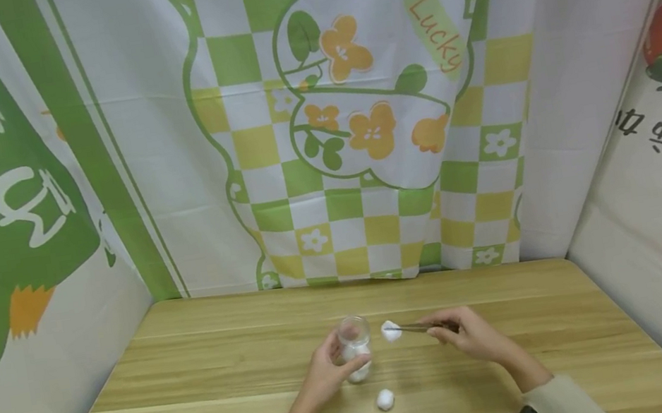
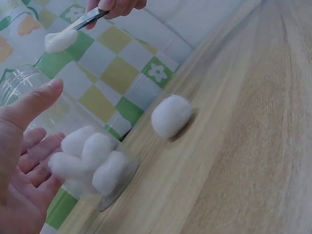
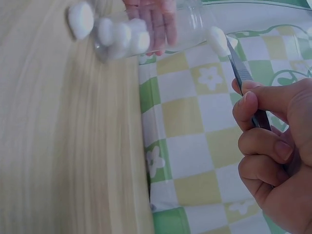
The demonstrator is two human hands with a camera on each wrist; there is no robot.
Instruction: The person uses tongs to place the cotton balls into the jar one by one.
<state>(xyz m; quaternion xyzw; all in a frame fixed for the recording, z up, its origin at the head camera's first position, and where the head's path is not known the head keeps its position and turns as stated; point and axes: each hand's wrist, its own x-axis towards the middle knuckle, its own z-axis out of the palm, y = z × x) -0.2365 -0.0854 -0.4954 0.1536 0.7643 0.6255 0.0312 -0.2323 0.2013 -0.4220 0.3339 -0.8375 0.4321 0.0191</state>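
Observation:
A clear glass jar stands upright on the table, several white cotton balls piled in its lower part. My left hand holds the jar, thumb across the near side and fingers behind. My right hand grips metal tweezers, thumb and fingers pinching their sides. Between the tweezer tips is a cotton ball, just right of the jar's mouth in the head view and raised near rim height in the left wrist view. Another cotton ball lies loose on the table, in front of the jar.
The wooden table reaches back to a hanging checkered cloth. Printed cloth walls stand on the left and right sides.

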